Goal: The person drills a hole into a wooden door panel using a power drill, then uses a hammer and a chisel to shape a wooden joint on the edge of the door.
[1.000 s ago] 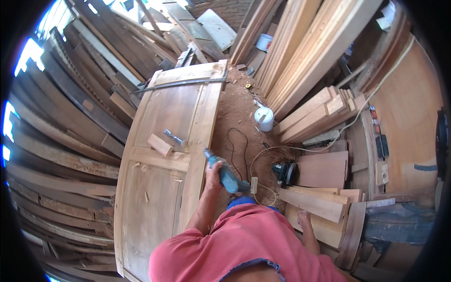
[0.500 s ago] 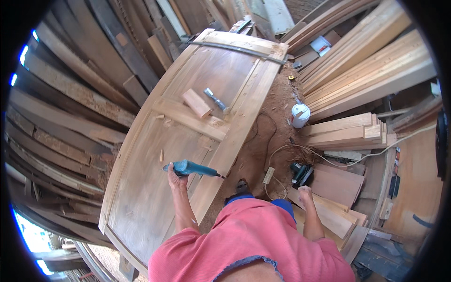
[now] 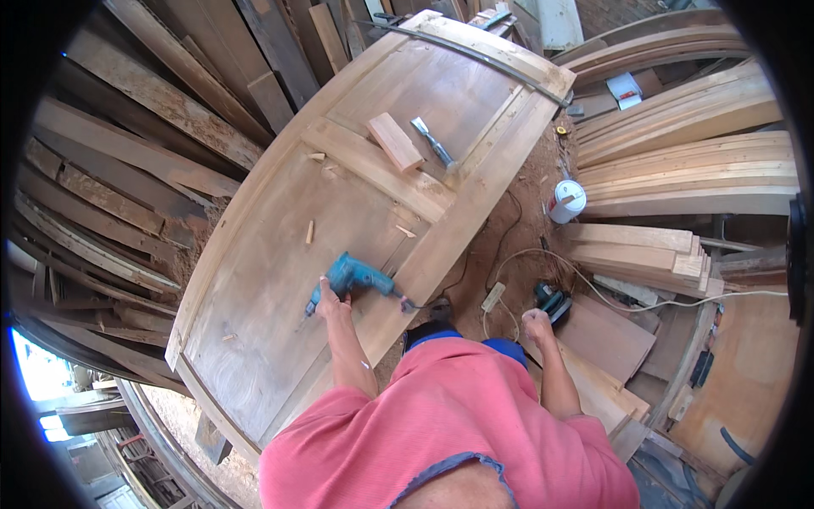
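A teal power drill [image 3: 352, 276] is gripped in my left hand [image 3: 334, 305], its bit slanting down toward the lower left over a wooden panel door [image 3: 246, 339]. My right hand [image 3: 537, 325] is off to the right of the door with its fingers curled closed; whatever may be inside is hidden. On the door's crosspiece lies a wood block [image 3: 395, 142], beside a chisel [image 3: 434, 142]. Small wooden pegs lie on the door, one [image 3: 309, 232] near the drill. A long metal bar clamp [image 3: 483, 56] spans the door's far end.
A white bucket [image 3: 566, 202] stands on the sawdust-strewn ground right of the door. Near my right hand are a dark green power tool [image 3: 553, 301] and a power strip [image 3: 493, 297] with trailing cords. Stacked planks [image 3: 678, 182] line the right; leaning boards [image 3: 127, 144] crowd the left.
The drill has swung round in my left hand, from bit hidden to bit pointing lower left. My view has shifted, so the door sits farther right. My right hand stays closed.
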Available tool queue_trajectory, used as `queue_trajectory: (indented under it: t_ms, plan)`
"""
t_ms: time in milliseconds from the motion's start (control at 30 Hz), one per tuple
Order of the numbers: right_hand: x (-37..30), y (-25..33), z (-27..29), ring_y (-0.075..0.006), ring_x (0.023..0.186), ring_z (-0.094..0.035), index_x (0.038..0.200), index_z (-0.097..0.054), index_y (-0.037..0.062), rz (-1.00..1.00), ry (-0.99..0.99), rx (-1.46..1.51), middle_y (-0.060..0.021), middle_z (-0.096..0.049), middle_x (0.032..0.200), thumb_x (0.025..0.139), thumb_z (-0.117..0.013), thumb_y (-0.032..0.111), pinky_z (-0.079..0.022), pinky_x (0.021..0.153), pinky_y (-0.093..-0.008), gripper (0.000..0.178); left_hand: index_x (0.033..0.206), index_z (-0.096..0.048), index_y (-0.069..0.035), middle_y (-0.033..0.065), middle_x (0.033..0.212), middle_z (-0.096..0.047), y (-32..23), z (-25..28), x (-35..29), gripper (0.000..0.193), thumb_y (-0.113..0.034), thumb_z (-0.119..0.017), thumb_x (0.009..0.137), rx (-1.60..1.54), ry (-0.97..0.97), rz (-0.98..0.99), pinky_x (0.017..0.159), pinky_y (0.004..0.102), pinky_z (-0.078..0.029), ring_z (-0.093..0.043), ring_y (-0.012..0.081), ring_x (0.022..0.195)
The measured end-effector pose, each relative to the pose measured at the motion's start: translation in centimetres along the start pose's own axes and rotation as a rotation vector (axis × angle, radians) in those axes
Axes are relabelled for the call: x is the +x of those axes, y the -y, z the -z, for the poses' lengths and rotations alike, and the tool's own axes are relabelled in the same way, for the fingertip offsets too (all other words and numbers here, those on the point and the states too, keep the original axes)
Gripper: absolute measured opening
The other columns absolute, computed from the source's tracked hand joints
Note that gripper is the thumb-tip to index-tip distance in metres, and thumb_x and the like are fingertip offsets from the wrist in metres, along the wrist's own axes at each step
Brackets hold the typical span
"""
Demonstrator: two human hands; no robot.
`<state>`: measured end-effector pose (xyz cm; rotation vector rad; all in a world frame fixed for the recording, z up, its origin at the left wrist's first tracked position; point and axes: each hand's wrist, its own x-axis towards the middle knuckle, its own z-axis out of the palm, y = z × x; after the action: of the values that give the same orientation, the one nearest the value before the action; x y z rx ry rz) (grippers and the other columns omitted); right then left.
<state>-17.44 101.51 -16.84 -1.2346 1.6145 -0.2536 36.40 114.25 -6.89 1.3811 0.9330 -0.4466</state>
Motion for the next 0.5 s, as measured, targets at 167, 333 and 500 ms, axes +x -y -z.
queue_trajectory:
  t_ms: [167,333,500]
  plan:
    - [1.5,-2.0,-0.3,-0.0116,0.049,-0.050,0.078,-0.068,0.0024,0.130,-0.015,0.002,-0.0008,-0.055,0.059,0.087,-0.060,0.015,-0.037,0.043,-0.0307,0.017,0.130,-0.049,-0.006,0.0131,0.128,-0.057,0.0,0.4,1.0,0.071,-0.043,-0.084,0.081,0.147,0.025,-0.050,0.070,0.0419,-0.055,-0.060,0.0319,0.100]
    - [0.7,-6.9,1.0,-0.0203,0.064,-0.065,0.089,-0.071,0.0028,-0.089,-0.168,0.002,-0.0088,-0.068,0.074,0.087,-0.059,0.021,-0.050,0.058,-0.0366,0.022,0.128,-0.049,-0.003,0.0147,0.116,-0.059,3.4,4.2,-3.7,0.056,-0.037,-0.073,0.092,0.597,0.103,-0.317,0.071,0.0346,-0.051,-0.058,0.0249,0.092]
    - [-1.5,-7.0,2.9,-0.0448,0.109,-0.064,0.105,-0.068,0.0017,-0.285,-0.106,-0.290,-0.0279,-0.069,0.110,0.088,-0.058,0.024,-0.051,0.095,-0.0503,0.030,0.120,-0.056,-0.004,0.0034,0.093,-0.061,15.0,6.2,-13.4,0.029,-0.010,-0.067,0.094,1.135,1.196,-0.696,0.070,0.0282,-0.051,-0.057,0.0108,0.080]
